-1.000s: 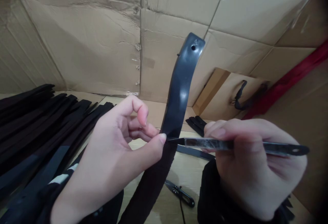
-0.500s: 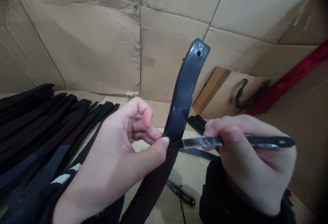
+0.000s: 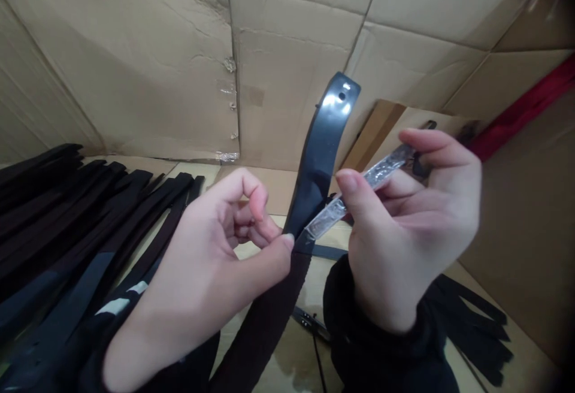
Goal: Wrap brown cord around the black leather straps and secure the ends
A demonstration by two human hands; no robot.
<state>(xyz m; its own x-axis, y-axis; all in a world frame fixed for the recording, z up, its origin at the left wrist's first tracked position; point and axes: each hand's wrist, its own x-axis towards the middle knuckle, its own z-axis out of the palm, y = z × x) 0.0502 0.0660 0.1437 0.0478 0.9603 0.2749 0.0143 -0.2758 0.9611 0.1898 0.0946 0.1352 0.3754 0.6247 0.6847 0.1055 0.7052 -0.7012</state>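
My left hand [image 3: 211,249] is closed, thumb and fingers pinching the edge of a black strap [image 3: 314,159]. The strap's upper part is smooth and glossy, with a small hole near its rounded end; below the pinch it is dark and fabric-like. On the right, my right hand [image 3: 417,219] grips a slim, flat tool wrapped in clear tape [image 3: 330,216] between thumb and fingers. This tool slants down to the left, its tip against the strap close to my left thumb. Its exact kind cannot be made out.
Several black straps [image 3: 90,213] lie in a row at the left, and more black strips [image 3: 471,321] at the lower right. Thread snips [image 3: 309,320] lie partly behind my right sleeve. Cardboard walls [image 3: 171,75] enclose the table; a brown paper bag [image 3: 377,135] stands behind.
My right hand has risen and turned, tilting the taped tool from nearly level to a steep slant. The left hand keeps its pinch on the strap. The view has shifted slightly.
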